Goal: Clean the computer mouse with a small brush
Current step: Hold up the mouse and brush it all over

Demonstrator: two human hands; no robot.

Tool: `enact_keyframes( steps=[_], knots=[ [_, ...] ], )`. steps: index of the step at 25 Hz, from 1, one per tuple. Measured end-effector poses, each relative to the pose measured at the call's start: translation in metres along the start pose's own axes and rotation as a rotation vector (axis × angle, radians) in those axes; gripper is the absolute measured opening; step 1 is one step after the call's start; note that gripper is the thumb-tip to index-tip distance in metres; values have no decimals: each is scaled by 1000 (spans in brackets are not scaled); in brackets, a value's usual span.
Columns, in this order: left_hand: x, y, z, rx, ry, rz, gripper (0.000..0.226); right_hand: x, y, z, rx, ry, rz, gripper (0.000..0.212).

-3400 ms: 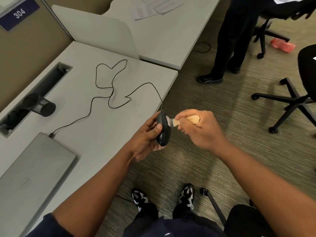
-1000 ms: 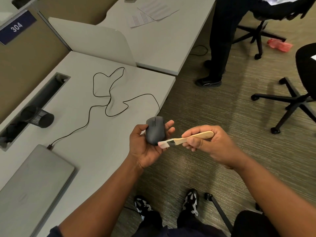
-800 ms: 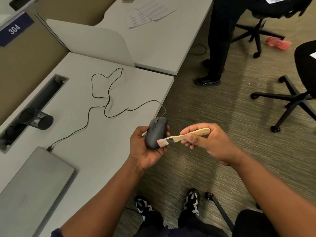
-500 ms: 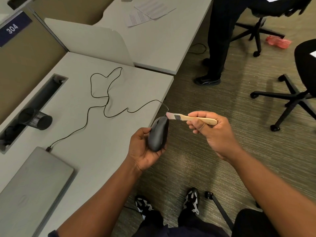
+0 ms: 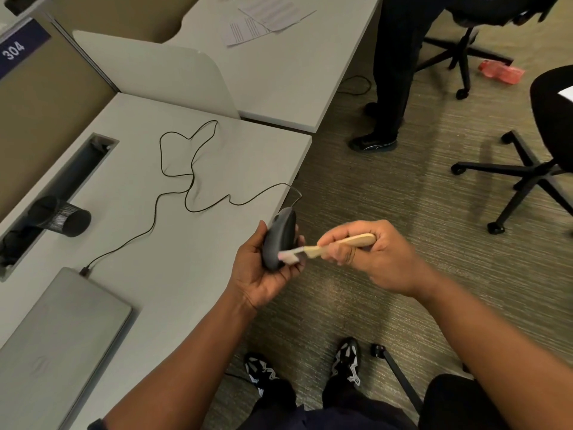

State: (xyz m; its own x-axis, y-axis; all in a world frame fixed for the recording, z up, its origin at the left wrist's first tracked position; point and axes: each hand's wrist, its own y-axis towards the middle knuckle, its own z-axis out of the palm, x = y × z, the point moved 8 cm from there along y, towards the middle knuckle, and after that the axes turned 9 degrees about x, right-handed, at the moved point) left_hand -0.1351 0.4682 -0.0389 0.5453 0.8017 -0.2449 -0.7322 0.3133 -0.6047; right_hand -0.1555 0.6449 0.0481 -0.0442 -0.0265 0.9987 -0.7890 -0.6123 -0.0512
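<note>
Gripping the dark mouse (image 5: pixel 280 238) on edge in the left hand (image 5: pixel 263 271), off the near right corner of the grey desk (image 5: pixel 148 231), with right hand (image 5: pixel 372 256) fingers curled round the wooden brush (image 5: pixel 338 245), bristles against the mouse's lower end. Trailing black cable (image 5: pixel 186 187) leftward over the desktop to a closed laptop (image 5: pixel 55 333), beside a mesh cup (image 5: pixel 62 216) and a "304" sign (image 5: pixel 14 50). Showing striped carpet (image 5: pixel 403 206), 2 office chairs (image 5: pixel 527 169) and a standing person's legs (image 5: pixel 390 88) further right.
</note>
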Motion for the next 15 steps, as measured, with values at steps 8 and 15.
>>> enact_keyframes(
  steps=[8,15],
  knots=[
    [-1,-2,10,135,68,46,81,2,1,-2,-165,-131,-13,17],
    [-1,-4,18,276,131,31,67,7,-5,-12,-256,-201,-39,17]
  ],
)
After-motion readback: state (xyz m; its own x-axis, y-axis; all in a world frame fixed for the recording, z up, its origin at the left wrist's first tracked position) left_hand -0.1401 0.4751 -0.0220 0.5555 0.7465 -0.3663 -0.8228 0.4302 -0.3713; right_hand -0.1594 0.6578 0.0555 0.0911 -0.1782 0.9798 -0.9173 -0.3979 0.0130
